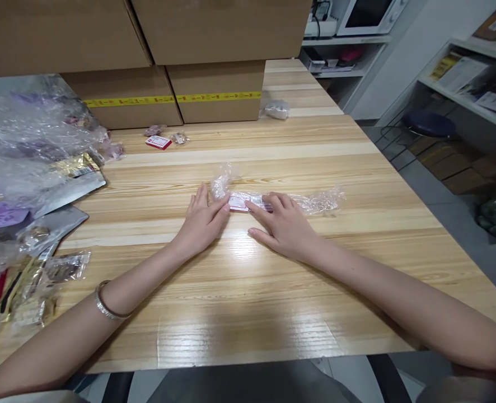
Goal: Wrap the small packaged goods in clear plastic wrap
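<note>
Both forearms are reaching in from the near edge of the bench, the left one wearing a silver bracelet at the wrist. Between the hands, a clear plastic packet with a pink-and-white label is lying flat near the middle of the bench, its crinkled ends trailing out left and right.

The left hand is resting palm down, fingers extended and open, fingertips touching the left end of the label. The right hand is also lying open and flat, its index finger pressing on top of the packet. Neither hand is closing a grip around anything; the packet is being held down against the wood, not lifted.

Further back, a small red-and-white card and a few tiny clear packets are lying just in front of the stacked cardboard boxes, which are sealed with yellow tape. Another crumpled clear bag is sitting to the right of the boxes.

Along the left side, a heap of plastic bags and foil pouches is spreading over the bench edge. Off to the right, white shelves are holding papers, and a dark round stool is standing on the floor.
</note>
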Tool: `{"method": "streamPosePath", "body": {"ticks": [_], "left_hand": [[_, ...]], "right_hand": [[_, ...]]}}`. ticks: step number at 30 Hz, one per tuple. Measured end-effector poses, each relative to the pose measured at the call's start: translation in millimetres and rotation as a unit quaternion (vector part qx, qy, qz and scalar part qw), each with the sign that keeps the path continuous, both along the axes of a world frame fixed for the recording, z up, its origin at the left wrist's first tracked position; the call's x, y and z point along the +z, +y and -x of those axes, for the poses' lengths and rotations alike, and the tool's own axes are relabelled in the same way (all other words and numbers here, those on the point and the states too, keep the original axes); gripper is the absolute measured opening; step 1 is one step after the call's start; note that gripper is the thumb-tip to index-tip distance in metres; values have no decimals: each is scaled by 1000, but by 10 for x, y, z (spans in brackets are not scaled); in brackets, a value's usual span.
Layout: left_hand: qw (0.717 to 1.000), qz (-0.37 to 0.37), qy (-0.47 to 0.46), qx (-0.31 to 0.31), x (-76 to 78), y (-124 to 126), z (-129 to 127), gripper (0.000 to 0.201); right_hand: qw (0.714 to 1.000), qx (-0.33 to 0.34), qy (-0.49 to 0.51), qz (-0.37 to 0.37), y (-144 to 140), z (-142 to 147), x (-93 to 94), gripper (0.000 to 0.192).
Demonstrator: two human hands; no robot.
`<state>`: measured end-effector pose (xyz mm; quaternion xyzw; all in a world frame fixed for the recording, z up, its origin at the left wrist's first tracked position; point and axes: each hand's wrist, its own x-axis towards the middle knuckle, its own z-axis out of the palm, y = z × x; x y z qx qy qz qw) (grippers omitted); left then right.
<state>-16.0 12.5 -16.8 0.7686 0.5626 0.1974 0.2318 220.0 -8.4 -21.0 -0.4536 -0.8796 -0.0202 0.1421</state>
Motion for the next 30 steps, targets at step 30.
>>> {"method": "streamPosePath", "body": {"ticks": [30], "left_hand": [[959,-111,162,-203,35,-158,-463,82]], "right_hand": [[963,-192,-184,34,-564,53,225,65]]}}
